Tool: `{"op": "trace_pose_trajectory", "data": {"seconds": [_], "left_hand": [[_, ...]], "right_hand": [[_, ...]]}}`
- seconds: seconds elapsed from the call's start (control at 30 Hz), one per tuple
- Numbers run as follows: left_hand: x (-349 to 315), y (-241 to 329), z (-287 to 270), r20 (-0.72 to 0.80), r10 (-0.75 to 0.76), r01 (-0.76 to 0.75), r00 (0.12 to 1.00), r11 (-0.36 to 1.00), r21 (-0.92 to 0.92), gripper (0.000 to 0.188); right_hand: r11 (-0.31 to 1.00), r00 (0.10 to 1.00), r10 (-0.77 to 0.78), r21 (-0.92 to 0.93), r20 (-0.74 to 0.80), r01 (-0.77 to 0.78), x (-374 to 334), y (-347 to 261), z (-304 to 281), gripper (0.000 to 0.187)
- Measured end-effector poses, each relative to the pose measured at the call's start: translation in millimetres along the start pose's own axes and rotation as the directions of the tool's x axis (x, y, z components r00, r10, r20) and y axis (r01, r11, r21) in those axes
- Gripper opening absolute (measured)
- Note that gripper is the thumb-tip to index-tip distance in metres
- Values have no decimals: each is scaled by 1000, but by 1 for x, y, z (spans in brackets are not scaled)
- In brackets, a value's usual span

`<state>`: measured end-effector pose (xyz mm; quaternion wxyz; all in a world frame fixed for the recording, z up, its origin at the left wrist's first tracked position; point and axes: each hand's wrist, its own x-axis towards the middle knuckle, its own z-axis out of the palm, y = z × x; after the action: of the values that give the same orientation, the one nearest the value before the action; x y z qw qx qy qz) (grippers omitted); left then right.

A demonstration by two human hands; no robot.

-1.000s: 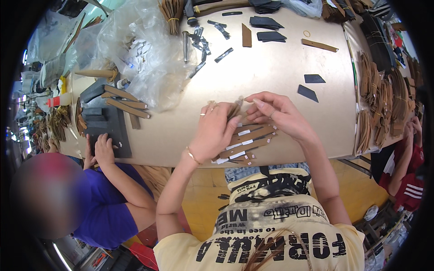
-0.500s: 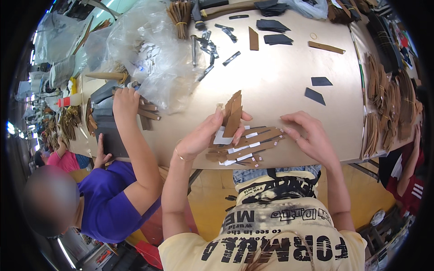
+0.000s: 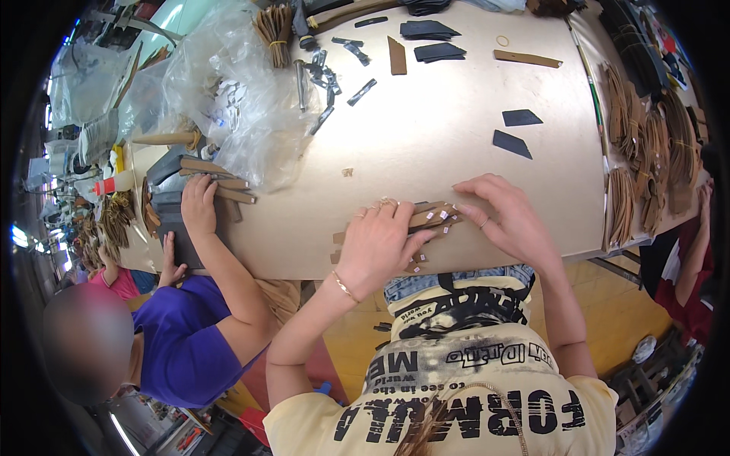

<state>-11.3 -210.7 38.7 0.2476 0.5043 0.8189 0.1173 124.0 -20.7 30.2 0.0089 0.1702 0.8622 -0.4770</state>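
Note:
Palm down, my left hand (image 3: 380, 239) covers a pile of flat brown strips (image 3: 433, 216), with its fingers and thumb closed around some of them. Several strips carry small white tags at their right ends. What lies under the palm is hidden. My right hand (image 3: 506, 220) is at the right end of the pile, thumb and fingers apart, with fingertips close to the strip ends. I cannot tell whether they touch.
At left, a person in purple has a hand (image 3: 199, 204) by brown strips. A plastic bag (image 3: 247, 106), black clips (image 3: 328, 80), dark cut pieces (image 3: 511, 143) and a brown strip (image 3: 528, 58) lie farther back. Tied brown bundles (image 3: 652, 152) line the right side.
My left hand has turned palm down and lowered the brown pieces it held up onto the pile. The white faces among the strips are now covered. My right hand has barely moved.

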Motion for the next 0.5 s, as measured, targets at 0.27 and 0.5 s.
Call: {"op": "trace_pose_trajectory", "data": {"seconds": [0.27,0.5], "left_hand": [[-8,16,27,-161,11,30,987,968,251,68],[-10,21,38,-270,-17,81,963,971,226,62]], "right_hand": [[996,998,-59,-70,-11,58,-6,0,10,24],[999,997,-27,-30,-69,25,-1,-2,22,28]]}}
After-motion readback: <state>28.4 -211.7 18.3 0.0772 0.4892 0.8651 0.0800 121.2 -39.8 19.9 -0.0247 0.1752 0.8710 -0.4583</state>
